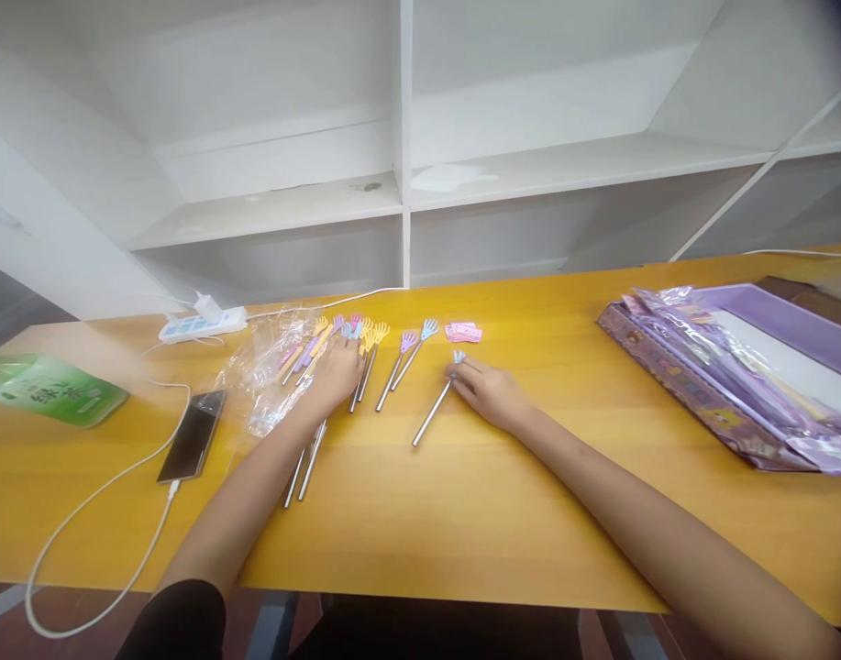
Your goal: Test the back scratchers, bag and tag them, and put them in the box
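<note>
My right hand (490, 392) is closed on a back scratcher (432, 414) with a blue hand-shaped head and a steel rod, its rod end pointing down-left over the table. My left hand (337, 371) lies over a bunch of back scratchers, its fingers closed at a blue head (351, 330); the grip is partly hidden. Around it are yellow heads (379, 332), and steel rods (313, 461) show beside my left forearm. Between my hands lie a purple back scratcher (396, 368) and a blue one (415, 353). Small pink cards (463, 333) lie beyond my right hand.
Crumpled clear plastic (265, 367) lies left of the bunch. Further left are a phone (192, 435) on a white charging cable, a power strip (204, 324) and a green bottle (52, 390). At right sits a purple box (695, 385) with wrapped packets. White shelving (406, 137) stands behind.
</note>
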### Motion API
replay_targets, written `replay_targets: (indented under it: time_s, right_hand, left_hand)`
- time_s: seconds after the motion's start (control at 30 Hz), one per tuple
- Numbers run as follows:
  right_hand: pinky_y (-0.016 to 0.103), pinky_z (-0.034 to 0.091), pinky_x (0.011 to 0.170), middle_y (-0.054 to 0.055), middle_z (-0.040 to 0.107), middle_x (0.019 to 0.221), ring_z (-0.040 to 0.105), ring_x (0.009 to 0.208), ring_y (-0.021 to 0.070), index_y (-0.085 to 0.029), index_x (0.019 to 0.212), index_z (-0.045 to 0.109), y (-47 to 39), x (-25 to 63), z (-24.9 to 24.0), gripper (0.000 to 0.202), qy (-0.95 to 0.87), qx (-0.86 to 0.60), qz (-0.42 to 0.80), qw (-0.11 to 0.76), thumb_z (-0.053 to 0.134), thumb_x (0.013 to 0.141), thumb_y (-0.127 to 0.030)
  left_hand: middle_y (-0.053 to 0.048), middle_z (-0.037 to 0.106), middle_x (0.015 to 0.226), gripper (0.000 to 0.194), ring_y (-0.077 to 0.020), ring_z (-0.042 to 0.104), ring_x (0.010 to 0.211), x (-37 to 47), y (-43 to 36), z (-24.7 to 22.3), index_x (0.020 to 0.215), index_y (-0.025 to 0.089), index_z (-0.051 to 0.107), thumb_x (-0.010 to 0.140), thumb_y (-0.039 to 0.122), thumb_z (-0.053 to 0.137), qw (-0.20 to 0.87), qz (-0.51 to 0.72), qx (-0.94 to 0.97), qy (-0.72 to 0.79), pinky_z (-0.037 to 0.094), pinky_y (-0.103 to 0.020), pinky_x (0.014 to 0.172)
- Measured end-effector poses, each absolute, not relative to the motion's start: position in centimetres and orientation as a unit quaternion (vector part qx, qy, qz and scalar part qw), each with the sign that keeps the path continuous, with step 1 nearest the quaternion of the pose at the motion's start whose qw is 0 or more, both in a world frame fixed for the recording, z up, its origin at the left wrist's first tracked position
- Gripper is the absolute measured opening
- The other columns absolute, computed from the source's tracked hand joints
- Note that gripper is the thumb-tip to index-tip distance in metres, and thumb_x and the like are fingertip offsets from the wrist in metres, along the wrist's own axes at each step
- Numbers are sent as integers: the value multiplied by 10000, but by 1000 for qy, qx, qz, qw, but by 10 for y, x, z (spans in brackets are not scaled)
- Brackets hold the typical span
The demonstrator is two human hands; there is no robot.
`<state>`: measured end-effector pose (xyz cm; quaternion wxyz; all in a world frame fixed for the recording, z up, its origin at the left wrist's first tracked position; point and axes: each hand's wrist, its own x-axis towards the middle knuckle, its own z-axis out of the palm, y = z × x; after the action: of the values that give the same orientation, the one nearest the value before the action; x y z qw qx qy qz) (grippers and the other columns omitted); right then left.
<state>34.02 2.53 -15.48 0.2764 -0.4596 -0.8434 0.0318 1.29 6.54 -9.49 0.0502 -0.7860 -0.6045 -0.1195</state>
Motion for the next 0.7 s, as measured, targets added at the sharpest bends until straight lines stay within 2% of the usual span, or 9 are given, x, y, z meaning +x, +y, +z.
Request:
replay_targets:
  time_s: [0.2,0.33,0.5,0.6,0.7]
  right_hand:
    - [309,518,736,74,754,1123,726,912,214,-253,1161,674,25,340,-154,244,-850,-446,39,277,460,1089,-344]
    - [314,521,733,75,758,1110,725,902,216,-255,1152,671,24,339,-152,247,-852,-443,44,276,455,1090,-358]
    - [331,536,745,78,759,1127,730,917,225,-253,1162,675,24,339,-152,253,-853,-442,49,273,455,1088,-355]
    - [337,543,761,80,761,1129,731,918,227,-257,1166,679,24,340,-152,250,-853,-440,56,274,463,1083,-353]
    - [334,544,771,76,762,1123,732,913,223,-262,1162,679,24,340,-153,240,-854,-441,61,270,473,1080,-352]
  left_hand:
    - [-183,632,1271,361,-310,633,1176,15,63,-106,1340,166,626,1039,207,431,77,-109,-773,-620,512,-417,998]
    - [-168,636,1272,347,-299,635,1170,14,63,-107,1307,174,646,1038,198,428,77,-102,-783,-608,509,-393,994]
    - [-148,671,1148,320,-270,674,1007,9,67,-106,1225,189,677,1050,234,414,52,-104,-783,-611,530,-360,878]
    - [-138,685,1111,297,-274,678,1025,6,69,-106,1190,208,688,1028,207,438,43,-105,-787,-606,531,-355,864]
    - [-130,699,1118,311,-284,685,1027,5,71,-106,1238,227,669,991,178,488,21,-126,-786,-605,535,-375,871]
